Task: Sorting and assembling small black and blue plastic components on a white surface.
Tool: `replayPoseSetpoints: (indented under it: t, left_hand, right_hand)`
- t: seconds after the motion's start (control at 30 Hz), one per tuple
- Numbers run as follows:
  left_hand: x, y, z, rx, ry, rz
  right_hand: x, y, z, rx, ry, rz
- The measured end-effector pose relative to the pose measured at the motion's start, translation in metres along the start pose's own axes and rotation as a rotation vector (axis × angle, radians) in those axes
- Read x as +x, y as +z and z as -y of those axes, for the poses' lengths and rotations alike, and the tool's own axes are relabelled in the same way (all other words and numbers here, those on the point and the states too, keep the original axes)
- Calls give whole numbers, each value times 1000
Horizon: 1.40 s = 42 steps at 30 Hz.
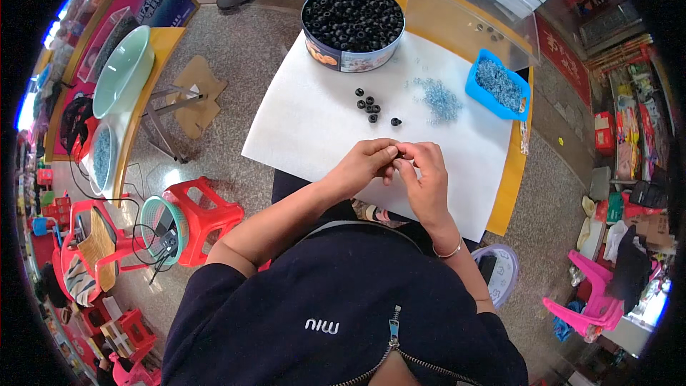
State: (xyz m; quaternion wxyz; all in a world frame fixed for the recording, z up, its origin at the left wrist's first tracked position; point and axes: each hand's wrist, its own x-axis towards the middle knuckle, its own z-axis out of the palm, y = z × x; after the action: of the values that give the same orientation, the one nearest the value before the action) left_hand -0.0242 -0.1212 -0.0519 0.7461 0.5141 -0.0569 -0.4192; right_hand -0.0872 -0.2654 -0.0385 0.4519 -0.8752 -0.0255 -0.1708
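"Carrying the whole spread is what?"

"A yellow table (509,193), with a white sheet (300,114) over much of its top. A clear plastic box (457,7) stands at the far right part."

"And the next biggest thing?"

"A round tin (343,61) at the far edge of the sheet, filled with black beads (354,18)."

"Where are the hands?"

"Over the near part of the sheet. The left hand (368,161) comes in from the left, and the right hand (425,171) meets it, a bracelet (449,249) round that wrist."

"Smaller than those?"

"A blue tray (489,105) at the sheet's right edge, holding light-blue bits (499,82). Left of it, a loose heap (439,102) of similar bits lies straight on the sheet."

"Any beads outside the tin?"

"A little cluster (369,109) between tin and hands, plus a single bead (396,122) to its right, nearer the fingers."

"What about the grip?"

"Both hands are pinched closed, thumbs and forefingers touching around a small dark piece (399,156). It sits right between the fingertips, mostly covered, so I can't make out its shape."
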Motion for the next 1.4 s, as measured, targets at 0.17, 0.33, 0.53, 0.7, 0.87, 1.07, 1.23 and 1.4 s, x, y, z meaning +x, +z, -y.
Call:
replayPoseSetpoints:
  t: [0.17,0.33,0.53,0.7,0.87,1.07,1.23,1.4]
  left_hand:
    - [-2,-4,-1,83,8,82]
    - [-2,0,-11,66,7,114]
    - [6,-13,-11,-152,-20,83]
    - [1,-5,-23,-428,-51,233]
    - [-5,3,-23,-688,8,470]
    - [-8,0,-19,-788,-5,702]
    - [-15,4,-25,-713,29,667]
    - [-18,8,-29,-819,4,602]
  right_hand:
    - [0,0,-1,-55,-11,2]
    - [1,-1,1,-31,0,-21]
    - [5,-12,6,203,154,-11]
    - [5,-14,3,235,174,-107]
    - [6,-14,4,296,198,-130]
    - [5,-17,6,325,222,-129]
    - [2,-14,3,362,231,-135]
    - [3,-16,5,323,230,-124]
